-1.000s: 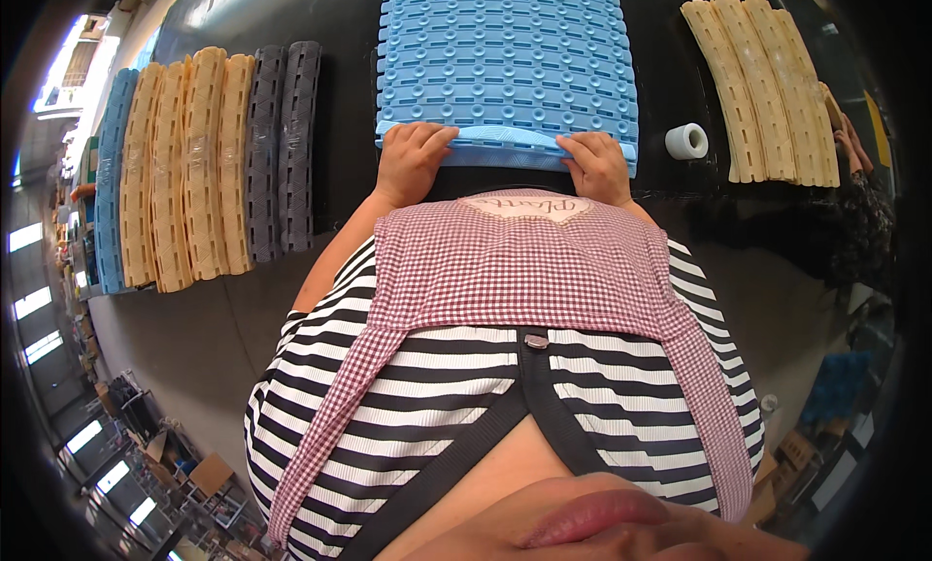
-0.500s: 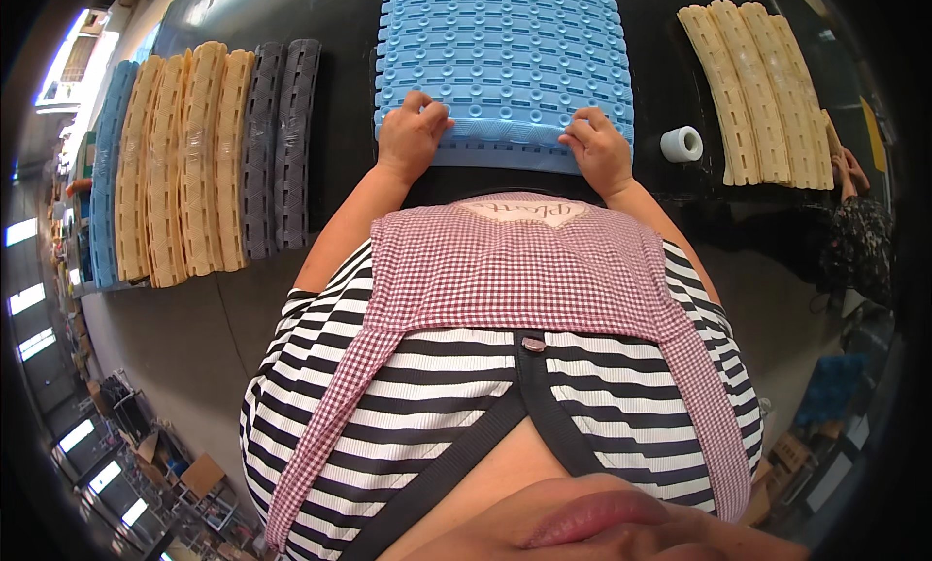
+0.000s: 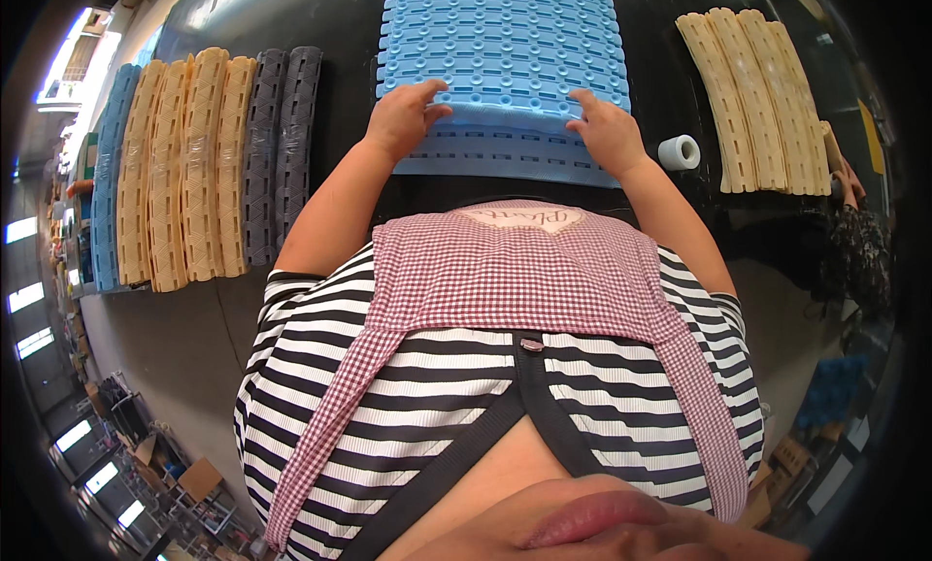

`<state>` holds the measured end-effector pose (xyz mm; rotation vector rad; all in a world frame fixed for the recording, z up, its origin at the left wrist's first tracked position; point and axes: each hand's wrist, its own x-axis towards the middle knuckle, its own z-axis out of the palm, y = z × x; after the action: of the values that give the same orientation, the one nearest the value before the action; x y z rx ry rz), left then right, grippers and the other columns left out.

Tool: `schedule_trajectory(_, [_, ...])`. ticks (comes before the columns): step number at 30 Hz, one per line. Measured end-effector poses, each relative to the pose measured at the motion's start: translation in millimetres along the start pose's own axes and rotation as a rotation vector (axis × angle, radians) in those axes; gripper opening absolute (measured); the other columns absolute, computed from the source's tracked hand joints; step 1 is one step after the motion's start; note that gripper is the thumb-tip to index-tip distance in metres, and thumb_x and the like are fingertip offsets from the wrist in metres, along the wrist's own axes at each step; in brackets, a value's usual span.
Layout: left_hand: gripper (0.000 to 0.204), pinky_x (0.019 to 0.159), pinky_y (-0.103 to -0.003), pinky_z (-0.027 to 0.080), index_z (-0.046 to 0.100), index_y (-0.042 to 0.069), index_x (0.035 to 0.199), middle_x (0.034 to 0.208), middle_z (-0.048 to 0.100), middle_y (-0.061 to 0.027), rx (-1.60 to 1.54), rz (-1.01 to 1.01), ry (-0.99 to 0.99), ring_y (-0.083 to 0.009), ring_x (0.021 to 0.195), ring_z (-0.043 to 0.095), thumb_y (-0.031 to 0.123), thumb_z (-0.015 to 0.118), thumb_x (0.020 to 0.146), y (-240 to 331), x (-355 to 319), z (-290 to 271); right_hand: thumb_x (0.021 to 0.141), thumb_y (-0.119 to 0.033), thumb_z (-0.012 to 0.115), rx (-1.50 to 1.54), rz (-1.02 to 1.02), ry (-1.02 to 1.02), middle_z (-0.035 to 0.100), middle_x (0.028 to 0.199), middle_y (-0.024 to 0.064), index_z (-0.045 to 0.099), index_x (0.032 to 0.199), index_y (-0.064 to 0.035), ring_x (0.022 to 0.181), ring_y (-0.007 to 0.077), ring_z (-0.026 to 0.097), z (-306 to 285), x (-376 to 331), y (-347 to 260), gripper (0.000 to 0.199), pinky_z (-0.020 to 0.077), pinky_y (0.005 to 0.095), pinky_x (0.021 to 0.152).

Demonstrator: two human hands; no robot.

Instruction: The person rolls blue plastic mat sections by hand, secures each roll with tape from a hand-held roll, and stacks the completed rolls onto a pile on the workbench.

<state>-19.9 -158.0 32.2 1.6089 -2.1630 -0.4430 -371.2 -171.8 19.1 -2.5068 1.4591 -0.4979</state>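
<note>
As we look down over our apron, both hands are on the mat, so here's the rundown.

Left hand (image 3: 403, 119): fingers spread and slightly curled, palm down, pressing on the rolled near edge of the blue mat (image 3: 505, 47); thumb points inward along the fold. Nothing is clasped that we can see.

Right hand (image 3: 610, 129): same story, fingers splayed and flat on the fold, open, touching the mat but not closed round it.

Blue mat: studded plastic, lying ahead of both hands and stretching away from us; a lower layer (image 3: 505, 158) of it shows just behind our knuckles, nearer to our body.

Tape roll (image 3: 679, 151): small and white, just beside our right wrist on the outer side.

Tan rolls (image 3: 752, 100): beyond the tape, well out from the right hand.

Rolled mats (image 3: 199, 163): tan, grey and blue, lined up well outside the left hand.

Table (image 3: 330, 27): dark, under everything.
</note>
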Motion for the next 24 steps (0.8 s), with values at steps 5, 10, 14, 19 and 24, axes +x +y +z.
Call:
schedule_trajectory(5, [0.012,0.078,-0.043,0.051,0.072,0.012,0.096,0.088,0.064,-0.0062,0.345,0.338,0.3,-0.0312,0.084,0.063,0.022,0.074,0.088,-13,15,15,0.088,-0.015,0.072,-0.329,-0.123,0.129,0.065,0.104,0.0088,0.066,0.099,-0.0066,0.097,0.0304,0.064,2,6,-11,0.015,0.0527,0.0438,0.084])
schedule_trajectory(10, [0.044,0.091,-0.046,0.051,0.063,0.006,0.131,0.116,0.067,-0.019,0.316,0.196,0.167,-0.0364,0.106,0.065,0.023,0.071,0.091,13,-21,32,0.09,-0.02,0.071,-0.231,-0.014,0.108,0.058,0.13,0.0287,0.052,0.145,-0.004,0.125,0.0437,0.056,21,-34,-32,0.06,0.0451,0.0511,0.106])
schedule_trajectory(14, [0.089,0.121,-0.065,0.014,0.036,0.006,0.158,0.159,0.025,-0.0391,0.352,-0.01,-0.043,-0.0544,0.151,0.02,0.054,0.069,0.091,35,-39,45,0.09,-0.054,0.072,-0.229,0.01,-0.044,0.026,0.159,0.0354,0.038,0.159,-0.019,0.152,0.0507,0.02,32,-39,-32,0.085,0.0168,0.0595,0.123])
schedule_trajectory(19, [0.099,0.122,-0.066,0.006,0.028,0.009,0.162,0.166,0.017,-0.032,0.267,-0.248,-0.05,-0.0491,0.156,0.009,0.073,0.055,0.092,20,73,43,0.095,-0.067,0.054,-0.317,0.071,0.05,0.023,0.167,0.0221,0.036,0.161,-0.0216,0.156,0.0422,0.014,37,60,18,0.082,0.0076,0.059,0.125])
schedule_trajectory(24, [0.092,0.123,-0.064,0.012,0.033,0.014,0.161,0.168,0.021,-0.0239,0.254,-0.316,-0.074,-0.0449,0.156,0.014,0.071,0.056,0.092,14,173,27,0.095,-0.048,0.064,-0.266,0.021,0.303,0.052,0.146,0.0169,0.055,0.143,-0.0163,0.14,0.0361,0.043,35,143,65,0.058,0.0299,0.0516,0.116])
